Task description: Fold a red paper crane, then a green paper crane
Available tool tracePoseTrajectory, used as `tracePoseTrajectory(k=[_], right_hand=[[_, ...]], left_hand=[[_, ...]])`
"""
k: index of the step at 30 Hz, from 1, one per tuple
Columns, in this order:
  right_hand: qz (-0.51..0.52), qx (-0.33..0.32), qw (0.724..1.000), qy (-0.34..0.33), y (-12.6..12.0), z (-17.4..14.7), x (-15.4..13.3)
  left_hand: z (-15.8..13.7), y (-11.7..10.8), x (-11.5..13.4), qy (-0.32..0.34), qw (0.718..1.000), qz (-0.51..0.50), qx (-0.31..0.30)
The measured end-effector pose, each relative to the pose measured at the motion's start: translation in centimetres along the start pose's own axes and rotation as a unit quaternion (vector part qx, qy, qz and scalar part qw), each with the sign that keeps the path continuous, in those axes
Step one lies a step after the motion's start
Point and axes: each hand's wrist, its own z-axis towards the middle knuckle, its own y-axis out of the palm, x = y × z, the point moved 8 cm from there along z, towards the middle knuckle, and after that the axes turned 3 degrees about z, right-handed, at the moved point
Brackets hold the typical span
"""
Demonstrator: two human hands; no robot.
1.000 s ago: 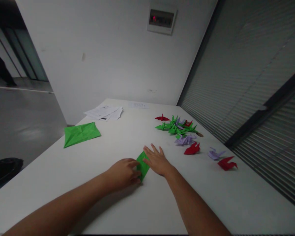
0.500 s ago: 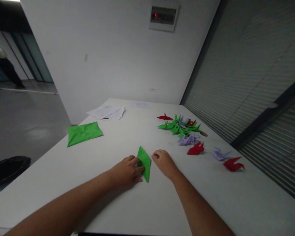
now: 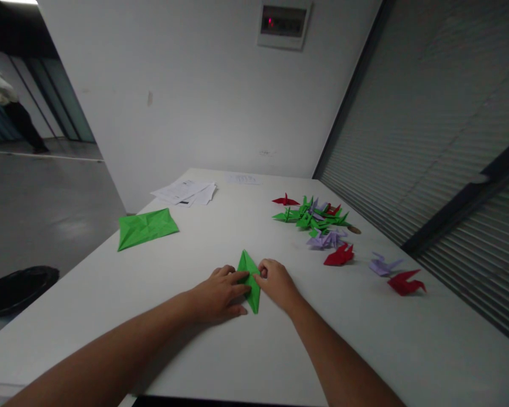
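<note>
A green origami paper (image 3: 251, 295), folded into a narrow diamond, lies on the white table in front of me. My left hand (image 3: 225, 293) rests beside it, fingers spread and laid over its left half, pressing it flat. From the other side my right hand (image 3: 275, 281) is curled, its thumb and fingertips pinched together at the diamond's right edge. The fingertips partly cover that edge, so the exact grip is hard to see.
Green, purple and red paper cranes (image 3: 309, 217) lie piled at the back right. Single red cranes (image 3: 406, 282) sit nearer. A creased green sheet (image 3: 147, 228) and printed papers (image 3: 184, 192) lie left. Beyond the table (image 3: 212, 362) are a black-lined bin (image 3: 21, 291) and a person (image 3: 14, 107).
My right hand has moved left onto the paper's right edge. The fingers of my left hand have shifted slightly over the paper. The view has tilted a little.
</note>
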Motion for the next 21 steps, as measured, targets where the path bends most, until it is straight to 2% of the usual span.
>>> tracePoseTrajectory(k=[6, 10, 13, 21], right_hand=[[-0.023, -0.008, 0.996, 0.091, 0.1, -0.3, 0.2], [-0.053, -0.014, 0.993, 0.103, 0.1, -0.2, 0.0], [-0.035, -0.019, 0.996, 0.085, 0.1, -0.1, 0.0], [0.017, -0.032, 0.999, -0.035, 0.3, -0.1, -0.9]], left_hand=[[0.0, 0.0, 0.3, 0.021, 1.000, -0.007, 0.008], [0.0, -0.1, 0.5, 0.032, 0.999, -0.021, 0.020], [0.0, -0.1, 0.5, 0.034, 0.999, -0.020, 0.022], [-0.1, -0.1, 0.6, 0.035, 0.999, -0.011, 0.018]])
